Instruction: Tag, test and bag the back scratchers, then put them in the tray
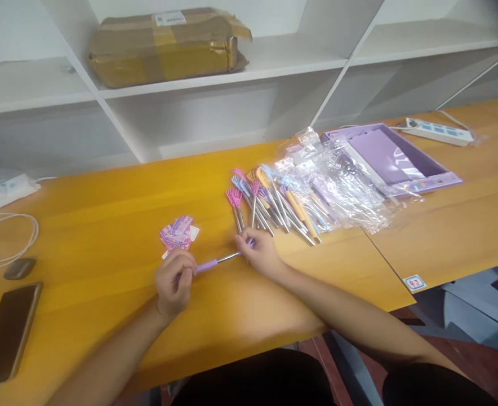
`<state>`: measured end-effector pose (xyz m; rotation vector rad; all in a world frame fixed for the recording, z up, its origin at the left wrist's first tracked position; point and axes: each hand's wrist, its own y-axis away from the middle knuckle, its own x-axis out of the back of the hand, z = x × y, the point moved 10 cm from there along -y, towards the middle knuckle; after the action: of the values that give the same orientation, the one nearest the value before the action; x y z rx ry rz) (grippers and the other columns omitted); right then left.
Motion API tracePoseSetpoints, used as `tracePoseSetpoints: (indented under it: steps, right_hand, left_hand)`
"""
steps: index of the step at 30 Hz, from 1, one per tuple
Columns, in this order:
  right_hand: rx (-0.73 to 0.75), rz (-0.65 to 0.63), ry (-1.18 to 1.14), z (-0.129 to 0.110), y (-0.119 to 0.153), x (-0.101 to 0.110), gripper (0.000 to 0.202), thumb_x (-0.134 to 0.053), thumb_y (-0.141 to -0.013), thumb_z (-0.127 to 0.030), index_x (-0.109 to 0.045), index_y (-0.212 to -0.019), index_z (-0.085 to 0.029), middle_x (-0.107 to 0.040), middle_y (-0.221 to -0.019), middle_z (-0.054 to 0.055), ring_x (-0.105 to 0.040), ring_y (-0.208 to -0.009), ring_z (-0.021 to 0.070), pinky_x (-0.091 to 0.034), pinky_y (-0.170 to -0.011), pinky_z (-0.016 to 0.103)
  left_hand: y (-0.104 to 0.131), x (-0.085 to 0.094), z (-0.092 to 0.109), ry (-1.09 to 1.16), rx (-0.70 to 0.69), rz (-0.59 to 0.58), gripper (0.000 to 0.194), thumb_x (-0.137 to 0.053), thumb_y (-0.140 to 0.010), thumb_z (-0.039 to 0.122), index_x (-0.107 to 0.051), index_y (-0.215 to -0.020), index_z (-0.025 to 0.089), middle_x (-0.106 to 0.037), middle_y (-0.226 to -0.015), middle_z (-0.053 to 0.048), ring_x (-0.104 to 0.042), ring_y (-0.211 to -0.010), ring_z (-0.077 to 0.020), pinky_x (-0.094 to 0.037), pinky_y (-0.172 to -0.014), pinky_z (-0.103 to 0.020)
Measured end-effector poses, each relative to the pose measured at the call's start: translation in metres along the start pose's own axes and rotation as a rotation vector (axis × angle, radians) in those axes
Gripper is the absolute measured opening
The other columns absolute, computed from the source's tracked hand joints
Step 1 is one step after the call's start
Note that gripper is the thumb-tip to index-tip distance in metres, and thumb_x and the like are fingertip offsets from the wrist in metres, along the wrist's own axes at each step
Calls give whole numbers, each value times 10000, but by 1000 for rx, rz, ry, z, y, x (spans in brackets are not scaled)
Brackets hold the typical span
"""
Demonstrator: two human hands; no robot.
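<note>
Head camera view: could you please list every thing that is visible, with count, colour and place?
Held tool: one, purple and silver, between the hands
Claw-ended tools: many, mixed colours, centre pile
Printed cards: several, pink-purple, left of pile
Clear bags: several, beside pile
Open box: one, purple, right
Power strips: two, white-blue, far left and right
Cables: white, near strips
Small device: one, dark, left
Phone: one, dark, lower left
Carton: one, brown, on shelf
Shelving: white, back
Tabletop: orange-yellow, seam at right
Sticker: one, white-blue-red, right edge
Floor: reddish, below
Left hand: one, at handle
Right hand: one, at claw end
</note>
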<state>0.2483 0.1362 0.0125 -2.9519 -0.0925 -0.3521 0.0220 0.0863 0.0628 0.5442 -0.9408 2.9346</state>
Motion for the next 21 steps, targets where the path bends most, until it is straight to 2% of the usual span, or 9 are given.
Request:
tracePoseSetpoints:
  steps: [2,4,6,9,12,14,16,19,21]
  right_hand:
    - [5,-38,-36,0,-6,4,474,-621,-994,-588,-527,-701,-227,-554,-564,-25,-478,-502,120,-369,-500,256]
    - [47,-61,-26,-4,-8,10,428,-635,-997,-577,-566,-764,-225,-624,-636,-3,-532,-548,132,-410,-525,259]
    - [93,-68,-2,-10,-7,15,352,-647,-1008,-526,-588,-834,-227,-656,-701,8,-570,-590,140,-447,-557,263]
    - [203,-15,45,-24,-4,22,258,-643,-1026,-435,-582,-880,-232,-627,-772,7,-583,-644,147,-481,-605,274]
    - [450,23,157,-55,-4,24,182,-648,-1031,-348,-612,-900,-227,-604,-898,43,-623,-817,184,-528,-738,318]
    - [592,-26,271,-78,-11,21,141,-674,-1026,-342,-647,-949,-227,-602,-990,72,-638,-929,215,-542,-817,356]
    - [641,-142,422,-96,-24,16,166,-713,-1008,-385,-662,-1013,-226,-609,-1052,90,-649,-962,236,-545,-837,374]
    - [561,-318,597,-115,-49,15,215,-705,-1011,-422,-659,-1076,-223,-671,-1036,89,-678,-927,253,-536,-810,369]
    - [490,-357,629,-129,-62,20,192,-625,-1057,-415,-662,-1073,-227,-709,-1006,83,-688,-920,256,-520,-787,354]
  left_hand:
    - [-7,1,-2,-80,-20,2,263,-510,-1003,194,-620,-765,215,-624,-788,-40,-611,-746,-199,-487,-688,-338]
    - [-11,-3,-11,-189,24,-28,205,-504,-1017,213,-645,-869,217,-643,-853,-40,-612,-750,-192,-499,-695,-326]
    - [-11,-14,-20,-310,75,-120,112,-555,-1020,262,-658,-1038,219,-676,-959,-47,-630,-774,-189,-515,-709,-318]
    - [-5,-36,-21,-471,40,-310,261,-662,-1015,394,-642,-1217,230,-711,-1126,-77,-692,-923,-225,-541,-777,-329]
    - [-9,-47,-11,-577,-82,-448,254,-585,-1074,452,-688,-1131,227,-719,-1039,-71,-694,-870,-220,-504,-724,-312]
    - [-26,-42,0,-607,-150,-468,324,-505,-1108,451,-706,-999,222,-687,-892,-53,-656,-766,-206,-456,-670,-304]
    - [-54,-26,14,-614,-148,-443,381,-481,-1113,470,-706,-930,223,-663,-836,-50,-628,-727,-206,-426,-651,-308]
    - [-94,-6,35,-603,-67,-494,376,-487,-1108,469,-715,-921,236,-659,-779,-25,-575,-617,-193,-368,-585,-311]
    - [-112,4,50,-595,-40,-519,360,-498,-1103,465,-722,-923,248,-682,-776,-19,-592,-620,-200,-369,-591,-314]
